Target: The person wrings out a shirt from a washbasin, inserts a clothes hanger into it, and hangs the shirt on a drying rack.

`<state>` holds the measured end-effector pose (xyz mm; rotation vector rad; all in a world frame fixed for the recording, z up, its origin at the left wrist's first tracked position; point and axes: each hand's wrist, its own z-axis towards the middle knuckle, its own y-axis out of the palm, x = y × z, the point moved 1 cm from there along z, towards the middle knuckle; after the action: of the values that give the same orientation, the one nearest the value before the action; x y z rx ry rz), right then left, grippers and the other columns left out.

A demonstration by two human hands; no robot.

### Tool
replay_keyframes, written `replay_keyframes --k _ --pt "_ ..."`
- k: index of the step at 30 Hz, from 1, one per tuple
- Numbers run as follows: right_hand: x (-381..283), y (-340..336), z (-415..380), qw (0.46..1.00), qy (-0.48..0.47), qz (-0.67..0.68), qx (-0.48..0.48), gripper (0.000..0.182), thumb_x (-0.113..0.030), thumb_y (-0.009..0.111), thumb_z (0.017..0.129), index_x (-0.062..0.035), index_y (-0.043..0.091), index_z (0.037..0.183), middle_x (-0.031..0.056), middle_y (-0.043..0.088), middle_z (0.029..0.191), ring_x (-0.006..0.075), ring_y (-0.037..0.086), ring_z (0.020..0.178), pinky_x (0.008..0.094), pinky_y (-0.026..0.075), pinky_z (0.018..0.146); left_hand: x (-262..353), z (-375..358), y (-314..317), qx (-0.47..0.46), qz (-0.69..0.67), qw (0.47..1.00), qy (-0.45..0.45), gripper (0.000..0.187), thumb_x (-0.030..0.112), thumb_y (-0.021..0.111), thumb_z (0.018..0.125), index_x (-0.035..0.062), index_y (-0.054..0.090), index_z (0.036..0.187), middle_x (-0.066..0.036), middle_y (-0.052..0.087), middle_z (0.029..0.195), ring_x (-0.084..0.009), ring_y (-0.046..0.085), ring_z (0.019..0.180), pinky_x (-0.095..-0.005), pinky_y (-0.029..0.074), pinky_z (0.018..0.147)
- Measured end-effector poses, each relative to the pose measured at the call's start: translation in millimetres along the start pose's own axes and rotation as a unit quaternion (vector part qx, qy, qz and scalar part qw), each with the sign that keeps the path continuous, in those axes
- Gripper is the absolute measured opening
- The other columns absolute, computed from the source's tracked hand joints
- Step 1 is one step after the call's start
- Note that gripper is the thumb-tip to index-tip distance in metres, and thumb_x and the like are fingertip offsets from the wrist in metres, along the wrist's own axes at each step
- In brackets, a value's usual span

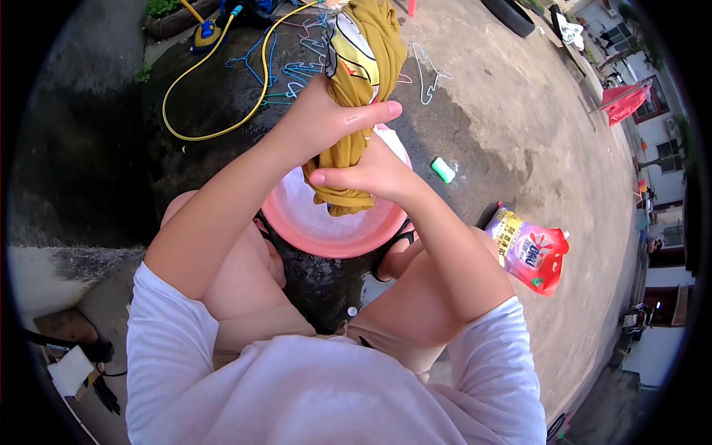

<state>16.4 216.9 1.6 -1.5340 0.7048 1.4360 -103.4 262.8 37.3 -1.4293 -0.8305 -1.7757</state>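
A mustard-yellow cloth with a printed picture is bunched and twisted above a pink basin. My left hand is wrapped round its middle, thumb pointing right. Just below, my right hand grips the lower part, thumb pointing left. The cloth's lower end hangs over the basin, which holds whitish, sudsy water and something white at its far right side. How far the fingers reach behind the cloth is hidden.
Several wire hangers and a yellow hose lie on the wet ground ahead. A green soap bar is right of the basin. Nearer my right knee stands a detergent bag. A tire lies far ahead.
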Motion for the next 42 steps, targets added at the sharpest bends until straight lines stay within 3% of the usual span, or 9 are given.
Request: replay_keyframes --k 5,8,10,14,19,24,30,35,42 --pt "-4.1 0.4 -1.1 0.991 0.047 0.039 0.117 0.044 -0.018 0.07 0.076 -0.001 0.051 0.112 0.0083 0.061 0.1 0.0188 0.061 0.091 0.0317 0.05 0.077 8.8 2.0 -7.5 -0.122 0.087 0.985 -0.082 0.067 0.035 0.078 0.069 -0.0028 0.051 0.117 -0.012 0.061 0.103 -0.0169 0.059 0.093 -0.0306 0.047 0.083" --pt "8.3 -6.7 3.1 0.952 0.021 0.219 0.211 0.037 -0.013 0.066 0.077 -0.0003 0.053 0.109 0.0072 0.062 0.099 0.0177 0.061 0.091 0.0315 0.05 0.076 -13.9 2.8 -27.8 -0.126 0.14 0.981 -0.033 0.083 0.038 0.079 0.069 -0.0044 0.039 0.128 -0.016 0.055 0.115 -0.0195 0.055 0.106 -0.0326 0.043 0.093" --pt "-8.4 -16.1 -0.2 0.947 0.037 0.212 0.238 0.037 -0.013 0.065 0.077 0.0003 0.054 0.109 0.0082 0.061 0.105 0.0174 0.06 0.092 0.0314 0.05 0.078 -26.8 0.9 -31.2 -0.15 0.12 0.979 -0.064 0.087 0.036 0.079 0.068 -0.0023 0.033 0.132 -0.016 0.052 0.122 -0.0207 0.051 0.113 -0.0333 0.041 0.097" --pt "-26.6 -18.1 1.2 0.966 -0.029 0.145 0.211 0.045 -0.015 0.066 0.075 0.0019 0.052 0.114 0.0123 0.058 0.113 0.0203 0.057 0.104 0.0327 0.047 0.086 -26.3 -5.5 -7.0 -0.254 0.112 0.957 -0.082 0.075 0.031 0.078 0.069 0.0009 0.041 0.126 -0.011 0.056 0.114 -0.0203 0.054 0.108 -0.0309 0.045 0.09" --pt "-33.8 -10.1 2.0 0.965 -0.061 0.196 0.165 0.041 -0.012 0.064 0.077 0.0032 0.053 0.112 0.0147 0.06 0.109 0.0246 0.058 0.106 0.0339 0.047 0.088 -38.1 -10.1 4.2 -0.2 0.089 0.968 -0.122 0.051 0.022 0.072 0.072 0.0022 0.053 0.115 -0.008 0.062 0.102 -0.0174 0.06 0.095 -0.0294 0.05 0.078" --pt "-40.1 -20.7 -1.0 0.958 -0.001 0.239 0.157 0.021 -0.013 0.063 0.078 0.0003 0.056 0.093 0.0078 0.061 0.075 0.0162 0.059 0.07 0.0302 0.049 0.067 -46.3 -13.8 26.9 -0.147 0.025 0.98 -0.132 0.044 0.018 0.063 0.072 0.0024 0.056 0.112 -0.007 0.062 0.101 -0.016 0.059 0.095 -0.0301 0.049 0.079" --pt "-30.1 -24.6 -0.7 0.96 0.017 0.167 0.223 0.015 -0.013 0.064 0.078 -0.0021 0.054 0.079 0.0021 0.052 0.061 0.011 0.05 0.052 0.0256 0.041 0.049 -62.5 -14.1 37.7 -0.143 -0.068 0.981 -0.11 0.035 0.018 0.065 0.07 0.0014 0.059 0.1 -0.007 0.064 0.09 -0.0145 0.061 0.085 -0.0289 0.049 0.074" --pt "-28.2 -26.2 -3.2 0.955 0.002 0.193 0.226 0.013 -0.01 0.063 0.076 -0.0021 0.053 0.079 0.002 0.048 0.058 0.0102 0.046 0.05 0.0254 0.038 0.046 -62.2 -13.5 44.0 -0.138 -0.05 0.988 -0.05 0.031 0.015 0.066 0.068 0.0002 0.059 0.095 -0.006 0.064 0.082 -0.0133 0.061 0.078 -0.0281 0.047 0.07" --pt "-36.6 -30.8 -5.7 0.932 -0.019 0.227 0.282 0.013 -0.009 0.064 0.075 -0.002 0.054 0.08 0.0034 0.052 0.06 0.0122 0.051 0.051 0.0254 0.042 0.049 -41.1 -11.7 28.6 -0.176 -0.037 0.973 -0.146 0.04 0.018 0.069 0.071 0.0007 0.055 0.104 -0.008 0.061 0.1 -0.0139 0.058 0.093 -0.0285 0.047 0.08"
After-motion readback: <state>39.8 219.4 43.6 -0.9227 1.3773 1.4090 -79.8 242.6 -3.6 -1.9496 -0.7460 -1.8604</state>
